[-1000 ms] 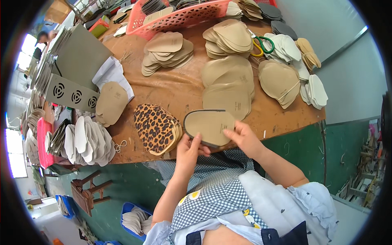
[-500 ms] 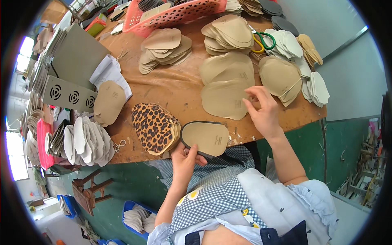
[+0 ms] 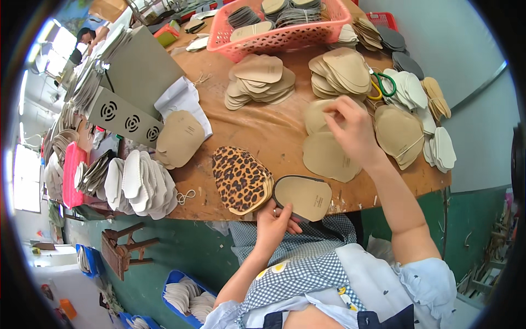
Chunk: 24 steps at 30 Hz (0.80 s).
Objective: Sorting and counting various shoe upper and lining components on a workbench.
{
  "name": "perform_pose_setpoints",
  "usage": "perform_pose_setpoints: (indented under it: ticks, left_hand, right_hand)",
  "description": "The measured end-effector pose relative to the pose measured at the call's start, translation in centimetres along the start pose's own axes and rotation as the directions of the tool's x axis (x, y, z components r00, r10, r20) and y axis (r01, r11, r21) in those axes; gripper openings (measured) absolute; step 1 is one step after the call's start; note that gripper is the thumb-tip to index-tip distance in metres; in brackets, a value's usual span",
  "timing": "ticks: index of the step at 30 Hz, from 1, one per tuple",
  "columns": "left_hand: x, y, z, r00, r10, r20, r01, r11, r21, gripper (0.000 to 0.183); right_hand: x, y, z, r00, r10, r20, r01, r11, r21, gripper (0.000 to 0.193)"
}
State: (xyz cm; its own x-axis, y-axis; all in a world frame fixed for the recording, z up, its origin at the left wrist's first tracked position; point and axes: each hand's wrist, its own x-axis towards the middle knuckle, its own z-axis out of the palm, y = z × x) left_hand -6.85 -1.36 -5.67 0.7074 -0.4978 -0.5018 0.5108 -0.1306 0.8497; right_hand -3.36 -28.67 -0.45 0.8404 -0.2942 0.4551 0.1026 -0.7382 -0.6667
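At the near table edge, my left hand (image 3: 275,223) pinches a tan cut piece (image 3: 307,198) by its lower left, thumb on top. A narrow black strip (image 3: 284,180) runs round the piece's left and upper edge. Just left of it lies a stack of leopard-print pieces (image 3: 241,178) with tan layers beneath. Farther off, my right hand (image 3: 353,131) is over two overlapping tan pieces (image 3: 329,159), covering part of both. Its fingers are curled with the thumb close to the forefinger; whether anything thin sits between them is hidden.
Stacks of tan pieces (image 3: 257,82) sit behind, before a pink basket (image 3: 279,44) of dark pieces. Green-and-yellow-handled scissors (image 3: 383,86) lie at right, near white pieces (image 3: 405,90). A grey metal box (image 3: 123,118) and whitish pieces (image 3: 139,183) are at left. A wooden stool (image 3: 123,247) stands below.
My right hand has moved away from me, from the right edge of the spread tan pieces to above them. My left hand keeps its hold. The whole view has shifted.
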Motion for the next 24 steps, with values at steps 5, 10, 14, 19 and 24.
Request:
perform_pose_setpoints:
  ticks: [5, 10, 14, 19, 24]
  left_hand:
    - [-0.2, -0.6, -0.4, 1.0, 0.019, -0.003, -0.019, 0.999, 0.04, 0.028]
    - [-0.1, -1.0, 0.1, 1.0, 0.028, 0.002, -0.028, 0.999, 0.032, 0.031]
    - [0.2, -0.8, 0.3, 0.999, 0.017, 0.04, -0.019, 0.999, 0.028, 0.033]
    - [0.2, -1.7, -0.1, 0.999, 0.002, 0.043, 0.0, 1.0, -0.027, 0.033]
    - [0.0, -1.2, -0.3, 1.0, 0.016, 0.0, -0.016, 1.0, -0.01, 0.032]
  right_hand:
    - [9.5, 2.3, 6.4, 0.99, 0.068, 0.123, -0.072, 0.997, 0.035, 0.026]
    - [16.4, 6.8, 11.5, 0.976, 0.217, 0.013, -0.214, 0.968, -0.133, 0.039]
    - [18.3, 7.4, 11.8, 0.926, 0.372, 0.064, -0.349, 0.908, -0.231, 0.045]
    - [16.6, 5.9, 12.2, 0.988, 0.149, 0.029, -0.125, 0.906, -0.404, 0.049]
    - [8.0, 1.4, 8.9, 0.984, -0.161, 0.079, 0.168, 0.982, -0.091, 0.025]
